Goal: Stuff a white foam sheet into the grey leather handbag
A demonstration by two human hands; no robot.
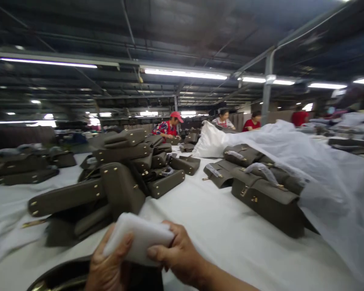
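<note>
At far left of the frame, a low row of dark taupe bags point(21, 167) is seen lying flat on the white table cover point(218, 226). Just right of it, centre-left, a taller pile of bags point(121, 169) is stacked w/ brass studs showing, some pieces tilted, one leaning upright at the front. At bottom centre-left, the left hand point(109, 264) is closed on a white foam pad point(139, 240), thumb pressed on its near face; the pad is gripped from the other side by the right hand point(177, 254), fingers curled over its right edge, so it's held between both hands, just above a dark open bag point(69, 275) w/ a brass-trimmed rim (only partly in view at the bottom edge). Upper centre, in the bkgd, a person in a red cap point(170, 125) is seen at the table, w/ two more people further right, too small for detail. Centre-right, a second group of bags point(261, 186) is laid on the cover, handles wrapped in clear film. At far right, a big sheet of translucent plastic point(330, 178) is draped over part of that group.
</note>
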